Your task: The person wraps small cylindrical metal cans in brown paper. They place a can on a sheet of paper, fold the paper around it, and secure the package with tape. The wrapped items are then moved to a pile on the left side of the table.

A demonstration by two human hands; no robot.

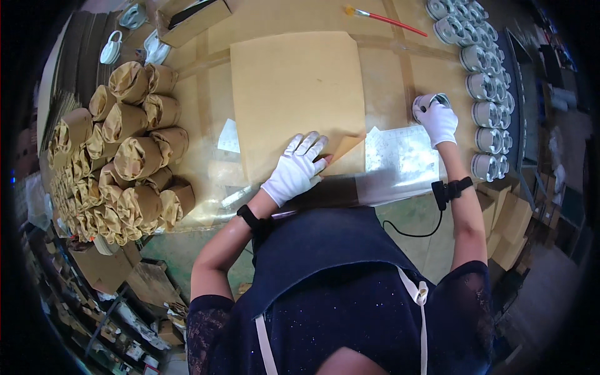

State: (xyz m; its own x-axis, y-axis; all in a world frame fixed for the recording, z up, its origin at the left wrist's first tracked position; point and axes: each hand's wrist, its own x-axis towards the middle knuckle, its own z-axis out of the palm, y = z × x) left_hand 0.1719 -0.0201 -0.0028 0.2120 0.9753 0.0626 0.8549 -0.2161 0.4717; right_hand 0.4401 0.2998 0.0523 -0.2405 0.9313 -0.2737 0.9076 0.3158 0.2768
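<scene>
My left hand, in a white glove with a bare thumb tip, lies with fingers spread on a stack of brown paper sheets. Its thumb is at the raised lower right corner of the top sheet. To the right, my gloved right hand is closed round a silvery metal piston, which rests on its side or is tilted; I cannot tell which. More pistons stand in rows along the table's right side.
Paper-wrapped bundles are piled at the left. A red-handled brush lies at the back, and an open cardboard box stands at the far left near white cups or masks. A printed sheet lies near the front edge.
</scene>
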